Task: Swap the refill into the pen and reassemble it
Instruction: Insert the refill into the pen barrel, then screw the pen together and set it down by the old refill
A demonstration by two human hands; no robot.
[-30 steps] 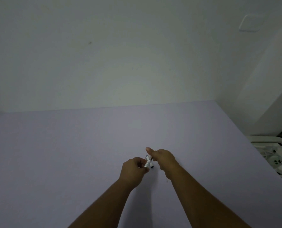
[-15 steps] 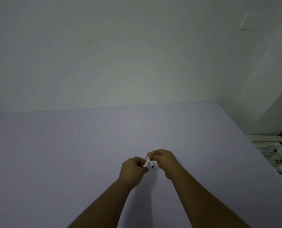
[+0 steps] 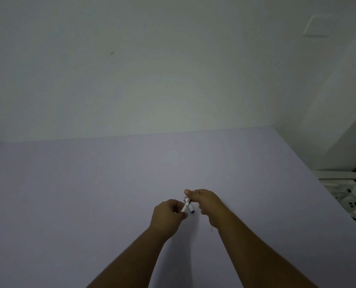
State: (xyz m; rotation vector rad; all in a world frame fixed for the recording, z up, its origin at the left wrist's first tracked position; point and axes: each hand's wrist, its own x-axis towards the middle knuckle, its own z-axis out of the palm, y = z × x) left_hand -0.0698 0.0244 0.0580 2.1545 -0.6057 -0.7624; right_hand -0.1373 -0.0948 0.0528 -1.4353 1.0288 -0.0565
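Note:
A white pen (image 3: 185, 207) is held between both hands over the middle of the lavender table (image 3: 89, 194). My left hand (image 3: 168, 217) grips its lower end in closed fingers. My right hand (image 3: 206, 201) pinches its upper end with thumb and fingers. A second short white piece with a dark tip (image 3: 191, 209) shows just right of the pen, below my right thumb; whether it lies on the table or is held is unclear. The refill itself is too small to make out in the dim light.
A pale wall rises behind the table's far edge, with a switch plate (image 3: 318, 26) at the upper right. Past the table's right edge stands white furniture with a power strip (image 3: 351, 204).
The hands have stayed in place on the pen. My right thumb, lowered half a second ago, has lifted again at the pen's upper end.

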